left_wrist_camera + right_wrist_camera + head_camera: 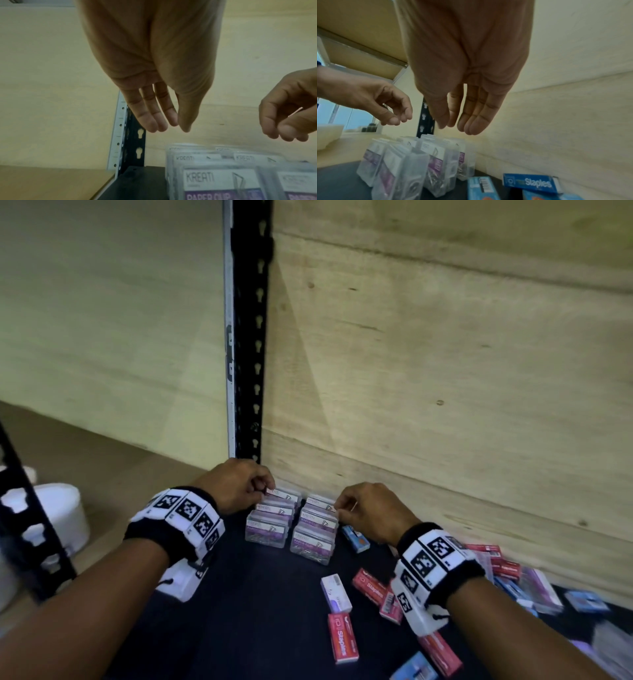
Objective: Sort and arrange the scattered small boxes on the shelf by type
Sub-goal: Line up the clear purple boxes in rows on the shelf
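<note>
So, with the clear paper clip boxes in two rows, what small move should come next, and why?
Probably the right hand should reach for the small blue cardboard staples box beside it. It and the left hand look empty, the clear plastic paper clip boxes already stand in two rows, and red cardboard staples boxes lie scattered.

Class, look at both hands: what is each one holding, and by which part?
Nothing is held. The left hand and the right hand are both open, fingers straight, above the rows of paper clip boxes.
</note>
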Action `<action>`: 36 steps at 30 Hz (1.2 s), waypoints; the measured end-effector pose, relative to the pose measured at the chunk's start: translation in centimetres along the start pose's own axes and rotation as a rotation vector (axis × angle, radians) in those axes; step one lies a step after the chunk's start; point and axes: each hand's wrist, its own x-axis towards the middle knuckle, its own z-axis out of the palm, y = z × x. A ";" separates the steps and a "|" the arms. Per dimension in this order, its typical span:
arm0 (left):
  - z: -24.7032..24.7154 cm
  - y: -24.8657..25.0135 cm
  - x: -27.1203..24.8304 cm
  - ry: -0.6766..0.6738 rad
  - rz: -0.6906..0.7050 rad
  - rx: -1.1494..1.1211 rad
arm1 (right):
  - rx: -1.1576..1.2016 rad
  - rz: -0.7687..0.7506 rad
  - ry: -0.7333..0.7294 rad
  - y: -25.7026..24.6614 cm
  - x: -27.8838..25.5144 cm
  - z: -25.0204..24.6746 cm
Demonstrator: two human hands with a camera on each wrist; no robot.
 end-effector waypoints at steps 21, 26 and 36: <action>1.7 -1.0 3.0 -0.124 -0.085 -0.013 | 0.066 -0.023 -0.108 1.2 1.2 1.5; 1.8 -1.1 3.1 -0.124 -0.067 -0.020 | 0.051 -0.010 -0.098 1.3 1.4 1.6; 1.0 -0.6 1.7 -0.075 -0.026 0.017 | 0.031 0.004 -0.096 1.6 0.4 0.8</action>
